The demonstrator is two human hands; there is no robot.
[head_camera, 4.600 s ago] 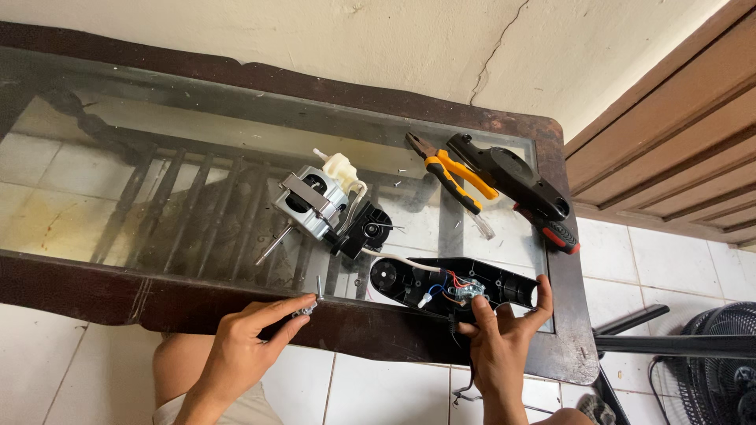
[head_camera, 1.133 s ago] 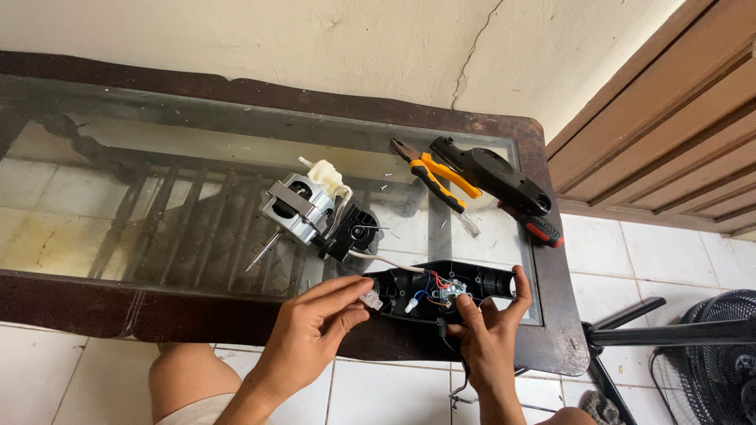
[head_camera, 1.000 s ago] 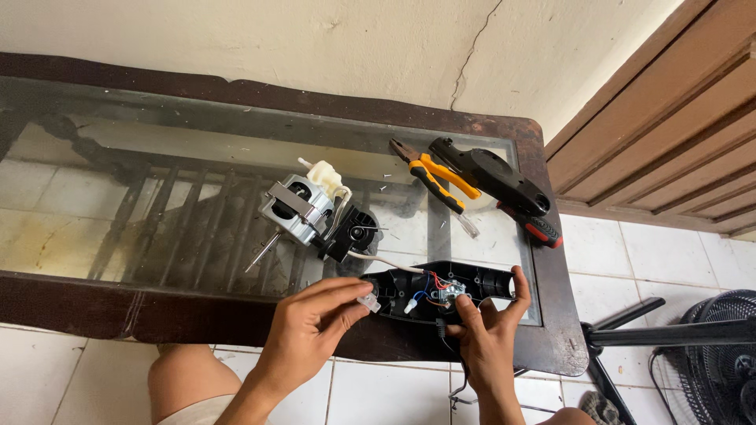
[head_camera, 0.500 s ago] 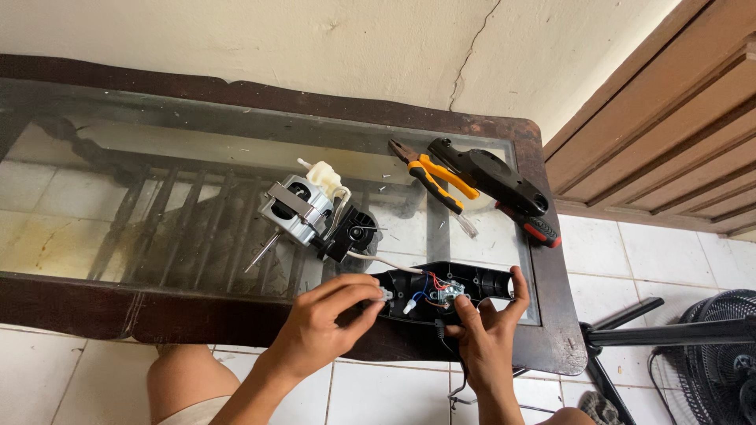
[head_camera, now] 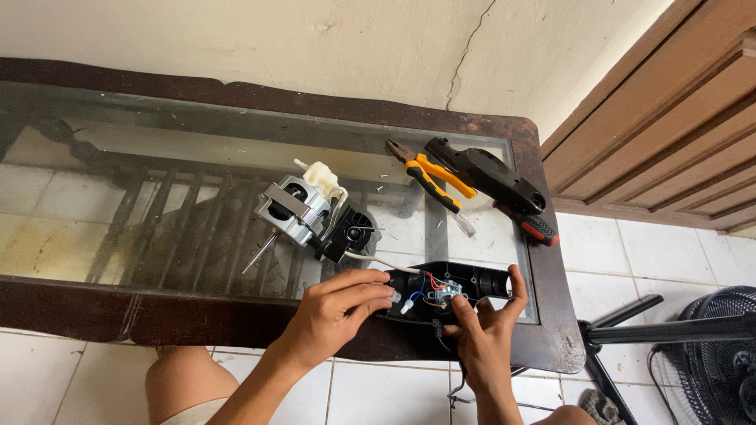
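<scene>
Black plastic fills the space under both hands: an opened housing half [head_camera: 449,293] lies at the near right edge of the glass-topped table [head_camera: 157,149], its red, blue and white wires bared. The left hand [head_camera: 340,308] has its fingers curled together at the housing's left end, pinching what looks like a small white connector; a few seconds earlier it rested on the wooden frame farther left, and over the last second it has crept rightward onto the part. The right hand [head_camera: 484,327] has hardly shifted, thumb spread along the housing's right end to steady it while the forefinger presses by the small metal piece in the middle. So the work seems to have gone from fetching to fitting inside the shell. Beyond the hands, a white wire runs back to a bare fan motor [head_camera: 303,211] with its shaft pointing toward the near edge. Farther back right lie orange-handled pliers [head_camera: 429,175], the other black housing half [head_camera: 488,175] and a red-tipped screwdriver [head_camera: 529,227]. A floor fan [head_camera: 717,346] stands off the table, at right.
</scene>
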